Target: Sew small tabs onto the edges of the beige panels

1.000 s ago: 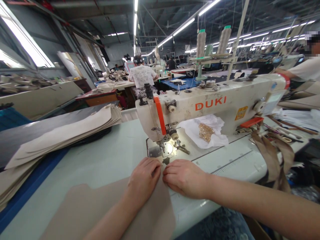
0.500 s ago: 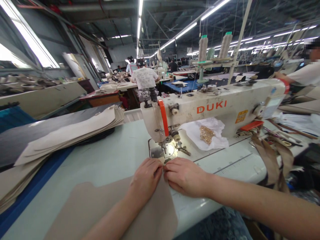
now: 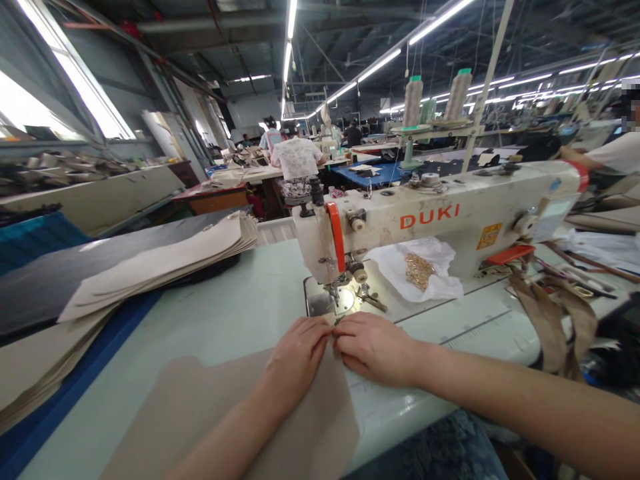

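Closest in, the fabric piece (image 3: 200, 413), a flat tan panel, is lying on the pale table (image 3: 240, 307) in front of the sewing machine (image 3: 430, 213), its far corner reaching up toward the needle. The left hand (image 3: 297, 357) is resting on top of that panel, fingers curled and pinching its far edge. The right hand (image 3: 373, 347) is coming in from the other side, fingers bent and gripping the same edge, so the two sets of fingertips are meeting just in front of the machine's lit needle plate (image 3: 330, 303). Under the machine's arm, a crumpled white sheet (image 3: 440, 283) is sitting with a small heap of gold metal bits (image 3: 419, 269) on it. Off the machine's right end, brown straps (image 3: 550, 320) are hanging over the table edge. To the left of the machine, a stack of tan panels (image 3: 150, 267) is lying fanned out over dark sheets. Behind the machine, two thread cones (image 3: 413, 100) are standing upright on a stand. Farther back beyond the machine, a person in a white patterned shirt (image 3: 297, 160) is sitting with their back to us at another table, and a co-worker's white sleeve (image 3: 615, 153) is showing past the machine's right end.
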`<state>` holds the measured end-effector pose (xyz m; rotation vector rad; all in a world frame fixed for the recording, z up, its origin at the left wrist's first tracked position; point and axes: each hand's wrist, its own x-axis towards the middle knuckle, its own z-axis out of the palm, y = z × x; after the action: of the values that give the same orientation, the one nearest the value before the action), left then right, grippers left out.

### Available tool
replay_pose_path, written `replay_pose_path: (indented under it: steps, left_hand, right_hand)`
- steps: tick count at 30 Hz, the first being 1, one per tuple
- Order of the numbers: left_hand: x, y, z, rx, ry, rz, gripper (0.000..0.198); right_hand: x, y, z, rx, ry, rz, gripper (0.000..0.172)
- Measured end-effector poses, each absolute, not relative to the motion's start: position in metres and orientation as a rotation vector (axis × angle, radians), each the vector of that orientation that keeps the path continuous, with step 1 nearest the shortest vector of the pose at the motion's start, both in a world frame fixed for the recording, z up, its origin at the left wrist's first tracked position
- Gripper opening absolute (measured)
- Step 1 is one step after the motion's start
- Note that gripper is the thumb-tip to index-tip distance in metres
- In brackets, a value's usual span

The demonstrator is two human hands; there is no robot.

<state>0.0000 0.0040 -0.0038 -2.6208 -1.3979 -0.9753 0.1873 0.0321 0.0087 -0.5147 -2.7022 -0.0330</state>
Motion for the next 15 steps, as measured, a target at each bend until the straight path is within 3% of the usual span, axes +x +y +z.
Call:
replay_pose_path:
  steps: [6, 15]
  left_hand:
    - [0.0, 0.001, -0.005, -2.612, -1.437, -0.96, 0.02]
    - [0.007, 0.028, -0.007, -2.578, -1.408, -0.989, 0.018]
  right_hand:
    - [0.185, 0.037, 0.002, -0.444, -2.732, -0.184, 0.017]
    - [0.194, 0.064, 0.005, -0.451, -2.817, -0.207, 0.009]
